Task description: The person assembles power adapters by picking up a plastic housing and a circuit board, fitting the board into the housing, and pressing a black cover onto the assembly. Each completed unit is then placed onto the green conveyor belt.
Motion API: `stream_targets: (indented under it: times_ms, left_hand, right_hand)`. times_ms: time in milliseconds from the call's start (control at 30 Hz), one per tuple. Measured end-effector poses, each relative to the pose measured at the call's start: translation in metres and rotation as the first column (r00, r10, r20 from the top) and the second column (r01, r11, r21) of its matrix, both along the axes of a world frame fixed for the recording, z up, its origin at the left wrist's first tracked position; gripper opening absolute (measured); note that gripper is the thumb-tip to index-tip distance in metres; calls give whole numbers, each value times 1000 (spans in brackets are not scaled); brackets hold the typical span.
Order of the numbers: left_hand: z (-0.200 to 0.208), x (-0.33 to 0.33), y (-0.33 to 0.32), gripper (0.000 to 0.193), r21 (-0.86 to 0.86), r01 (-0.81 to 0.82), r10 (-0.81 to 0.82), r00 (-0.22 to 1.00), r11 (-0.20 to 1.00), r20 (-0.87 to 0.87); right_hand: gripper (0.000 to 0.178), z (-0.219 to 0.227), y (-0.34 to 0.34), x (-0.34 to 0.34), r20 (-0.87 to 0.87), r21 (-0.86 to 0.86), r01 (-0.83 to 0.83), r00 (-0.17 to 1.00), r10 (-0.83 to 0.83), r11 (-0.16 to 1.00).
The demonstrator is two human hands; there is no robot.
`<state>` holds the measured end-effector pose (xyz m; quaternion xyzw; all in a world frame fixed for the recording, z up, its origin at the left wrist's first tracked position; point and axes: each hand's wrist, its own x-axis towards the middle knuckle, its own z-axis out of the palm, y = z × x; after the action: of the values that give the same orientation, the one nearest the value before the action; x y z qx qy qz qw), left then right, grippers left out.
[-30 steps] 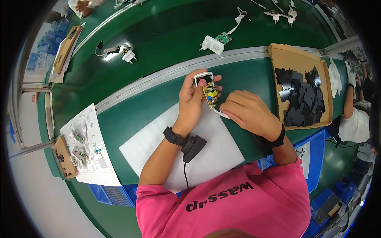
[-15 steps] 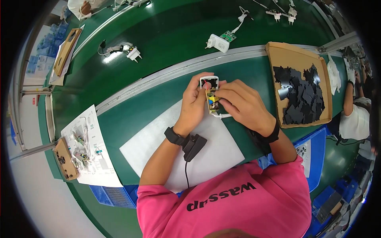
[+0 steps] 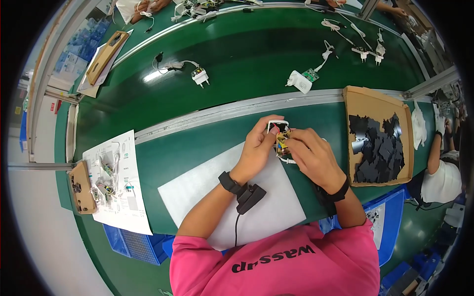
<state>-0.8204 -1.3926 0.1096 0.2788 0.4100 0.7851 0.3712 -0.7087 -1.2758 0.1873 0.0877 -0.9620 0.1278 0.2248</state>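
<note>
My left hand (image 3: 254,152) is closed around a white plastic charger housing (image 3: 278,121), its dark open inside facing up. A small circuit board (image 3: 282,140) with a yellow transformer and other parts sits against the housing's near end. A thin red wire shows between the two. The fingers of my right hand (image 3: 316,159) pinch the board from its right side. A white cable (image 3: 287,160) leaves the board's near end and passes under my right hand. How far the board reaches into the housing is hidden by my fingers.
A white foam sheet (image 3: 197,197) lies under my forearms. To the right stands a cardboard box (image 3: 354,163) of black sheet pieces. Beyond the metal rail, opened chargers (image 3: 299,82) lie on the green belt (image 3: 237,59). A printed sheet (image 3: 133,207) with parts lies left. Other people's hands (image 3: 159,5) are at the far edge.
The view has tilted, so the bench and my hands sit lower and further right in the picture. Both hands keep their hold on the housing and board.
</note>
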Motion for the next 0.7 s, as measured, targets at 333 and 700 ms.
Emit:
stream_targets:
  times_ms: [333,700]
  left_hand:
    - [10,-1,-1,36,-150,-1,-2,1000,989,-24]
    - [6,4,22,51,-41,-34,35,999,999,14]
  right_hand:
    - [33,-10,3,-9,-112,-144,61,991,-78,988]
    - [39,-9,18,-12,-200,-45,57,978,-65,997]
